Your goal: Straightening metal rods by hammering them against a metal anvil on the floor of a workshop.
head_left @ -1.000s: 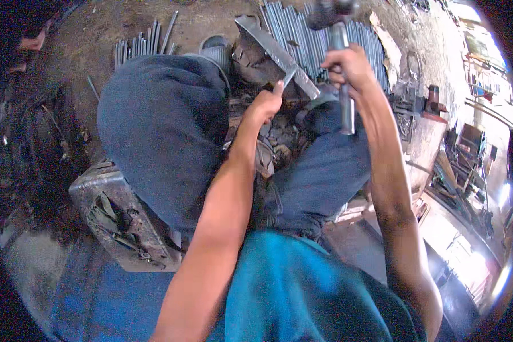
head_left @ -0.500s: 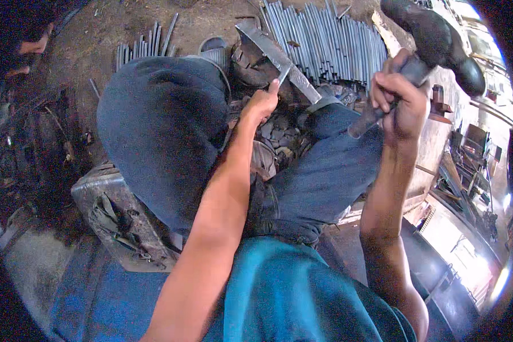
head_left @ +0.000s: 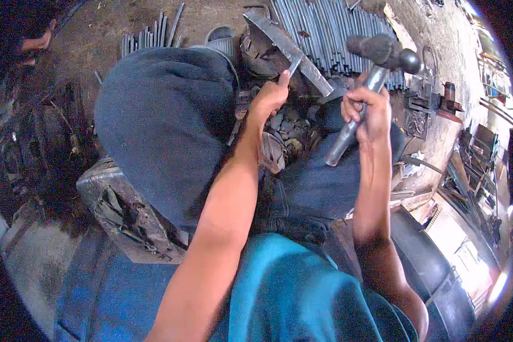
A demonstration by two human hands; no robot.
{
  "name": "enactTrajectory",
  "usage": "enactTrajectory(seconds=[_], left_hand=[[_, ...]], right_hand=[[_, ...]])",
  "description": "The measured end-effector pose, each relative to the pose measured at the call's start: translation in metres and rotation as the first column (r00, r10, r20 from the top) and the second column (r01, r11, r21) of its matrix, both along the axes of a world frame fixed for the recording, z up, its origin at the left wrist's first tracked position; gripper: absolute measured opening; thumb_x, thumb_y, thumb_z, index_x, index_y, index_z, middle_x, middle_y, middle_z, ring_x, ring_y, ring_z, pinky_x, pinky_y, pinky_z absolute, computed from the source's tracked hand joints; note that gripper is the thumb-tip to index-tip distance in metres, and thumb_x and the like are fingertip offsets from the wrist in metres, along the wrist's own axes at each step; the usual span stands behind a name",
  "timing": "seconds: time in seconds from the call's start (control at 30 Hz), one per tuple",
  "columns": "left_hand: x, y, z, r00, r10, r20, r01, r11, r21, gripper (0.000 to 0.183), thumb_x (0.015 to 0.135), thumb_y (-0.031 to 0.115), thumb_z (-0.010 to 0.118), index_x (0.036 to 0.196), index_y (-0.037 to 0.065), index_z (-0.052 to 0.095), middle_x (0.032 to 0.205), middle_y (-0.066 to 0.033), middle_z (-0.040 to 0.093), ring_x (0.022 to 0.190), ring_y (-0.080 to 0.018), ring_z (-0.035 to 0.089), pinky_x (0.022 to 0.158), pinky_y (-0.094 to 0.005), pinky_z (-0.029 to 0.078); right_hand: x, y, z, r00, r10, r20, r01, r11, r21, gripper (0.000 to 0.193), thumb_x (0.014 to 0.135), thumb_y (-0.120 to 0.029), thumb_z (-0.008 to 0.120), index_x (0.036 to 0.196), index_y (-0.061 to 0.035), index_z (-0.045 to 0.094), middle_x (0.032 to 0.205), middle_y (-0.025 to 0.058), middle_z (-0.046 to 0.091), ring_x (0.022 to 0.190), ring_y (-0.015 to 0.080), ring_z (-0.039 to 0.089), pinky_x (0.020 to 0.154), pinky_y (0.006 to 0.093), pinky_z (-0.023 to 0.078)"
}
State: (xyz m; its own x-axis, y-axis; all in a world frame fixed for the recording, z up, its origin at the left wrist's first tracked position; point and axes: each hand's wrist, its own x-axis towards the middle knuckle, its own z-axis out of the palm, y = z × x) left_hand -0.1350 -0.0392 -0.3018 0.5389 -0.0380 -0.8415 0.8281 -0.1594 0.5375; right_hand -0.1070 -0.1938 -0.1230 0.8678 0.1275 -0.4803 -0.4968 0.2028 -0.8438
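My right hand point(head_left: 369, 108) is wrapped round the metal handle of a ball-peen hammer point(head_left: 383, 51), raised above my right thigh with its dark head at the top. Between my knees, my left hand point(head_left: 269, 98) closes on a short grey metal rod point(head_left: 294, 64), thumb stretched along it. The rod's far end lies at a long flat-topped steel block point(head_left: 277, 37), which slants from upper left to lower right. My fingers hide the rod's near end. Dark scrap pieces point(head_left: 290, 130) lie in a heap below the block.
Many long metal rods point(head_left: 316, 34) lie side by side beyond the block, and a smaller row of rods point(head_left: 145, 41) is at far left. A worn metal box point(head_left: 134, 211) stands beside my left leg. Tools and metal parts point(head_left: 467, 165) crowd the right side. Another person's hand point(head_left: 39, 43) shows at upper left.
The hammer and my right hand have moved left, and the hammer head shows more clearly. My left hand still keeps the rod at the block; the whole view has shifted slightly.
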Motion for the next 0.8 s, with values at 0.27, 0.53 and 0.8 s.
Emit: enactTrajectory(seconds=[0.27,0.53,0.8], left_hand=[[0.003,-0.001,0.009,1.000,0.019,-0.005,-0.019,1.000,0.000,0.081,0.087,0.066,0.029,0.071,-0.007,0.059,0.059,-0.0142,0.054,0.048,-0.0235,0.053,0.047,-0.0379,0.041],[0.003,-0.009,-0.013,0.987,0.007,0.158,-0.026,0.992,0.120,0.088,0.086,0.066,0.029,0.086,-0.017,0.060,0.088,-0.0359,0.059,0.092,-0.0431,0.061,0.082,-0.0451,0.045],[0.002,0.000,-0.012,0.991,-0.036,0.131,0.021,0.994,0.111,0.084,0.084,0.068,0.032,0.083,-0.010,0.062,0.072,-0.0186,0.059,0.063,-0.0269,0.057,0.053,-0.0407,0.043]], right_hand=[[0.060,-0.012,0.138,0.720,0.303,0.625,-0.282,0.950,-0.135,0.020,0.084,-0.014,0.049,0.096,0.0020,0.055,0.057,-0.0003,0.034,0.046,0.0090,0.035,0.048,0.0229,0.032],[0.027,-0.005,-0.074,0.875,0.325,0.359,-0.026,0.771,-0.636,0.024,0.075,-0.009,0.068,0.071,-0.0081,0.045,0.050,0.0002,0.043,0.037,0.0109,0.040,0.038,0.0276,0.031],[0.076,0.014,0.000,0.981,0.193,-0.012,-0.184,0.912,-0.368,0.011,0.071,-0.007,0.065,0.070,-0.0018,0.055,0.050,-0.0008,0.041,0.035,0.0088,0.036,0.035,0.0258,0.029]])
